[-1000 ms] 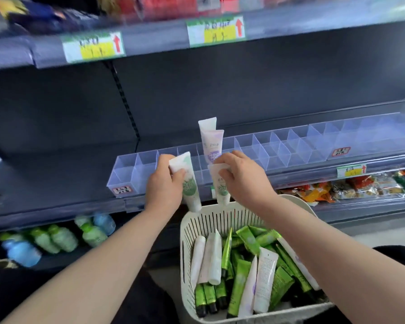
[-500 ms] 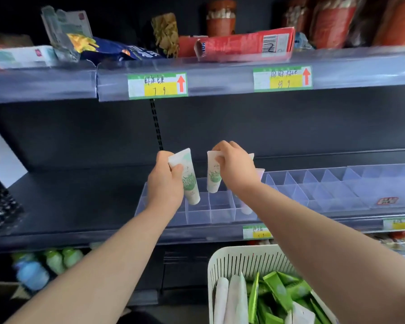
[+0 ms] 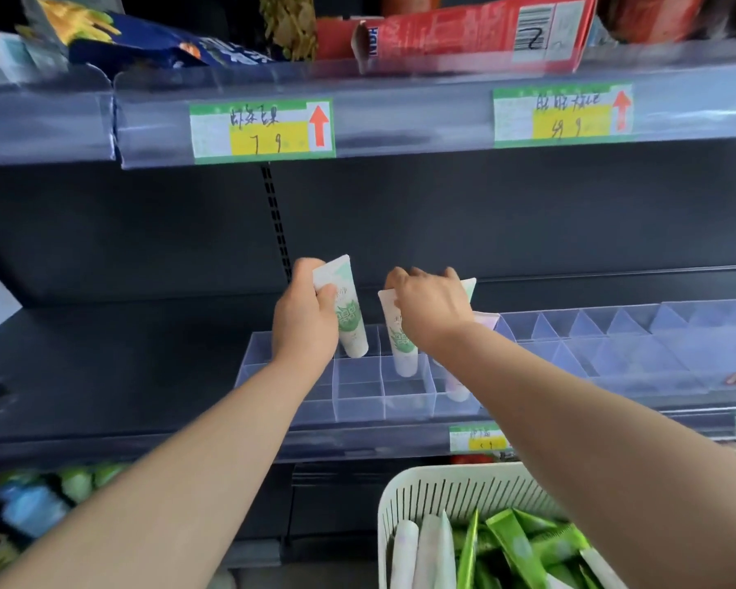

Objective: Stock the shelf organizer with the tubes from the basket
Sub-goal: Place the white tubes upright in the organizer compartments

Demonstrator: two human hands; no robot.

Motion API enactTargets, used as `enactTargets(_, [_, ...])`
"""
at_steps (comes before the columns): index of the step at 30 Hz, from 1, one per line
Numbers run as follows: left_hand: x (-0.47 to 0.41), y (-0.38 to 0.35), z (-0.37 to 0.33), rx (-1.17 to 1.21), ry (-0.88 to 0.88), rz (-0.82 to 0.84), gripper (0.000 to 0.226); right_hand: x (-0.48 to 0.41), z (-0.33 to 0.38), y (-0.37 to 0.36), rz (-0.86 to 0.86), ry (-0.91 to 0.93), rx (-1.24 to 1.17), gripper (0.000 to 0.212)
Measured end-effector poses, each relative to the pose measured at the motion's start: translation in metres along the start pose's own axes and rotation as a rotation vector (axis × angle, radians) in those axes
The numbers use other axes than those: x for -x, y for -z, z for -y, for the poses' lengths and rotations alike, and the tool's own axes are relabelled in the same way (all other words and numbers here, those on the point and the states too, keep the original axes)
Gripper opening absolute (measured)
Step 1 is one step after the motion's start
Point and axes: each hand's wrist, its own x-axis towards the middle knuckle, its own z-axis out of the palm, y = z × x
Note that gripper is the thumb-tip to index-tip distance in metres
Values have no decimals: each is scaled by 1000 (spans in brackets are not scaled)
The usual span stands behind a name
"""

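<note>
Tubes occupy both hands: the left hand grips the upper end of a white tube with a green label, tilted cap-down over the far row at the left end of the clear shelf organizer. The right hand pinches the flat top of a matching tube, whose cap end sits inside a compartment, with a pale pinkish tube standing one compartment to the right, partly hidden by the wrist. Near right, below the shelf, the white slotted basket holds green and white tubes.
</note>
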Motion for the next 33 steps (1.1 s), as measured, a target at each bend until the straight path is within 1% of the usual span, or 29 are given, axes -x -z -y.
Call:
enactTargets(3, [-5,-9,-5,-147,0,72,13,-1,-4,-1,-45,35,47,32])
enactTargets(8, [-14,-22,-6,-258,55,155,10,8,-10,8,-66,81,-1,46])
enactTargets(10, [-13,-27,-6,-267,70,158,13,14,-11,10,-70,103,-5,49])
enactTargets(13, [-9,-29,-6,-276,71,173,25,18,-15,11,-73,108,-8,53])
enactTargets(18, [-6,-23,-14,-267,35,137,44,25,-15,13,-59,119,1,53])
enactTargets(20, [-4,-19,-18,-286,7,113,47,32,-16,15,-56,130,7,52])
enactTargets(24, [8,-9,-30,-365,-55,76,49,48,-17,22,-80,146,9,48])
enactTargets(28, [31,-5,-43,-406,-141,68,45,74,-20,25,-113,163,16,50])
enactTargets(33, [73,-21,-46,-306,-178,70,36,129,-35,13,-118,136,-14,45])
